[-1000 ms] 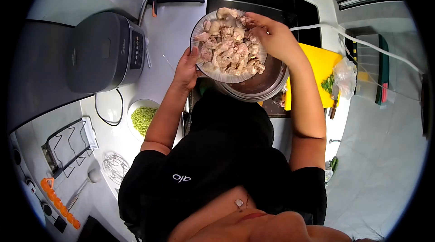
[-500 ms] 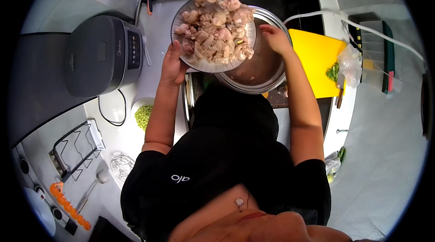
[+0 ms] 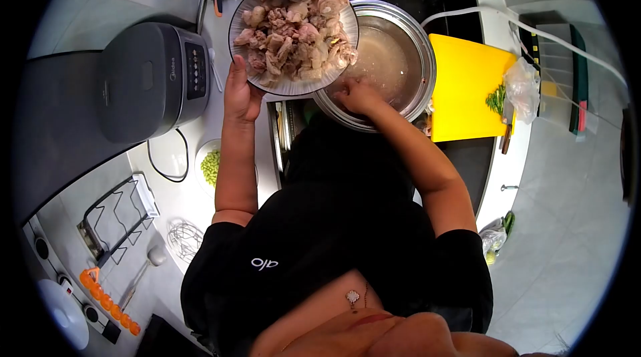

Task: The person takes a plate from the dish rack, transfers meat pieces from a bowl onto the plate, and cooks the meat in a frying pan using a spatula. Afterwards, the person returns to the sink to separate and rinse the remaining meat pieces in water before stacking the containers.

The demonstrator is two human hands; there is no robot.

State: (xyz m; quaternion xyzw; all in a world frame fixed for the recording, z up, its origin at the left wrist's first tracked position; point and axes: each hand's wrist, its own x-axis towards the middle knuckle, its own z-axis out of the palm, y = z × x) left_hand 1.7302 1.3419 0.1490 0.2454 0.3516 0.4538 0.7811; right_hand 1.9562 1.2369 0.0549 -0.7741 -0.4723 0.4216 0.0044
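Observation:
My left hand (image 3: 242, 92) grips the lower left rim of a clear ribbed plate (image 3: 300, 84), holding it up beside the pot. Pale, cooked-looking pieces of meat (image 3: 297, 30) are heaped on the plate. A wide metal pot (image 3: 429, 63) of cloudy brownish water (image 3: 384, 56) stands in the sink, its left rim partly covered by the plate. Inside the near side of the pot, my right hand (image 3: 358, 95) reaches down with its fingers curled at the water. Its fingertips are hidden, so what they hold, if anything, does not show.
A yellow cutting board (image 3: 464, 93) with chopped greens (image 3: 495, 100), a knife (image 3: 507, 133) and a plastic bag (image 3: 522, 90) lies right of the pot. On the left stand a rice cooker (image 3: 153, 83) and a bowl of green beans (image 3: 210, 167). A white hose (image 3: 481, 11) crosses the upper right.
The plate of meat has moved left and slightly up with my left hand, uncovering more of the pot. My right hand has gone from the pot's upper right down to its near left side.

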